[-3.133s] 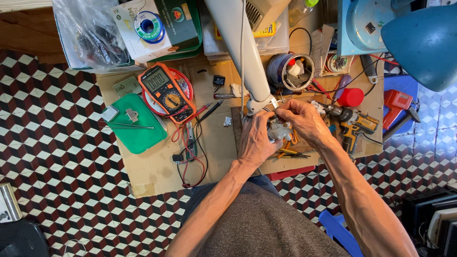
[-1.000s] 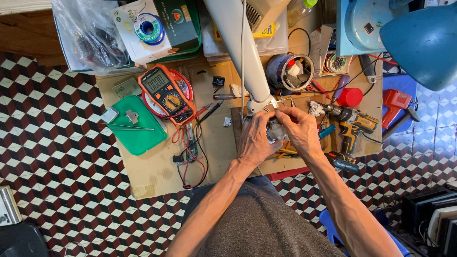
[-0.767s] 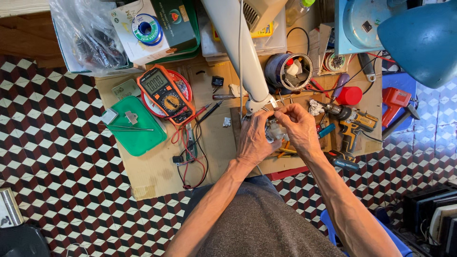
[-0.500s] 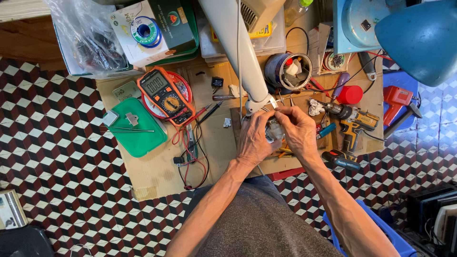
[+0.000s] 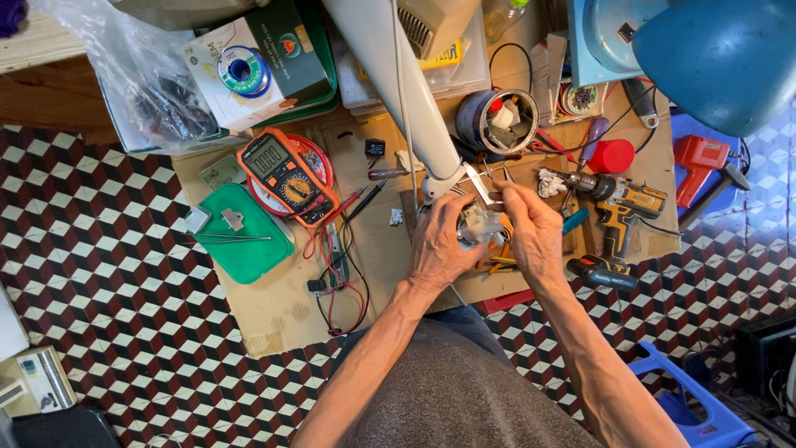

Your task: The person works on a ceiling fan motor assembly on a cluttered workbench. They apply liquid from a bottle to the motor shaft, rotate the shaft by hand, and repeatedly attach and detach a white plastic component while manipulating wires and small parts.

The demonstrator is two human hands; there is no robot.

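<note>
**Head view: small motor part held over the worktop, work on it unfinished**

Head camera looks straight down on a cardboard-covered worktop (image 5: 282, 307) set over a chequered floor. Both hands meet near the worktop's middle, toward its front edge, just below the lower end of a white pole (image 5: 390, 75) that runs in from the rear edge.

The left hand (image 5: 439, 245) is closed around a small grey motor part (image 5: 479, 224), fingers curled over its left side, wrist bent inward. The right hand (image 5: 535, 232) is pinched shut on a thin metal piece (image 5: 483, 187) at the part's top, thumb and forefinger together, the other fingers folded behind. Whether that piece is a tool or belongs to the part, I cannot tell.

By my judgement the job is midway: the part is off the worktop and gripped, not set down or closed up, and loose bits lie beneath the hands. What has been fitted already is hidden by the fingers.

Left of the hands lie a multimeter (image 5: 286, 176) with its red and black leads, and a green tray (image 5: 245, 236). A cordless drill (image 5: 618, 203) rests near the right edge, untouched.
</note>
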